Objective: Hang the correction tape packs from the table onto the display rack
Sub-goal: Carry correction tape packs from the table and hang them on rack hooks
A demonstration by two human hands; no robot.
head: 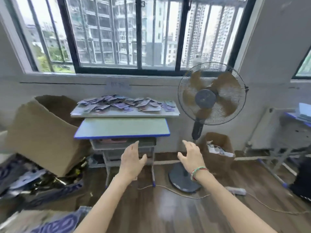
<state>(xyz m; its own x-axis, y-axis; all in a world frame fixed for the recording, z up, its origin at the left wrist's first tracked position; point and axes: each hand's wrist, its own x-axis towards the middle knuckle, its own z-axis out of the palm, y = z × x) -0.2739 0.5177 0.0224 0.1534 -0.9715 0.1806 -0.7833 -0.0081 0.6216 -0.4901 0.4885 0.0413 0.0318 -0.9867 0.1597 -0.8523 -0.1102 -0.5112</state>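
Packs of correction tape (124, 104) lie heaped in a loose spread on a pale board (125, 113) that rests across the far edge of the blue-rimmed counter (122, 128), under the window. The heap's long axis runs left to right along the board. It sits up and away from both hands, on the far side of the counter's bare near half.

The left hand (132, 161) and right hand (191, 157) are raised side by side in front of the counter, below its top. Their fingers are spread and released, grasping nothing. The left hand sits under the middle of the heap, so I judge it nearer. The right hand lies past the heap's right end, toward the standing fan (212, 94). No display rack is in view.
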